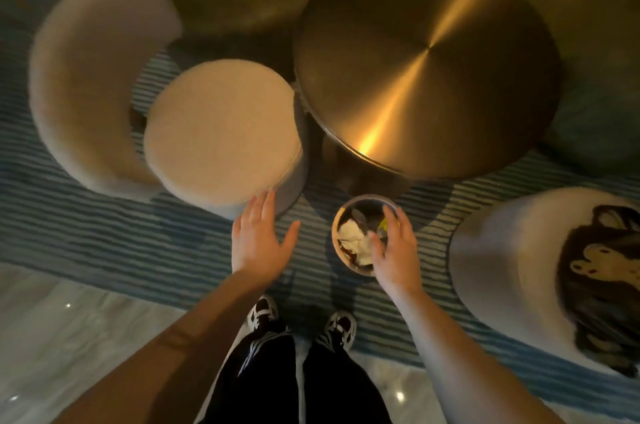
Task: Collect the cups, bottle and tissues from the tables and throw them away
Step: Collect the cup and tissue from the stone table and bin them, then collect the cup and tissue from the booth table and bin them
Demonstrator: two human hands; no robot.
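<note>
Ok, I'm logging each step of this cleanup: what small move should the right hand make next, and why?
Probably lift the right hand up and away from the small round bin. Its fingers are spread over the opening and seem empty, white crumpled tissue already lies inside, and the round gold table shows nothing left on it.

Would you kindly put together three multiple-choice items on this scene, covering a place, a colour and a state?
1. Where does the small round bin stand?
A. on the gold table
B. on the striped rug
C. on the stool

2. What colour is the round table top?
A. gold
B. white
C. red

3. What state is the left hand in?
A. gripping a bottle
B. closed in a fist
C. open and empty

Answers:
1 B: the bin sits on the striped rug, below the table's near edge.
2 A: the top shines brushed gold.
3 C: its fingers are spread, holding nothing.
</note>
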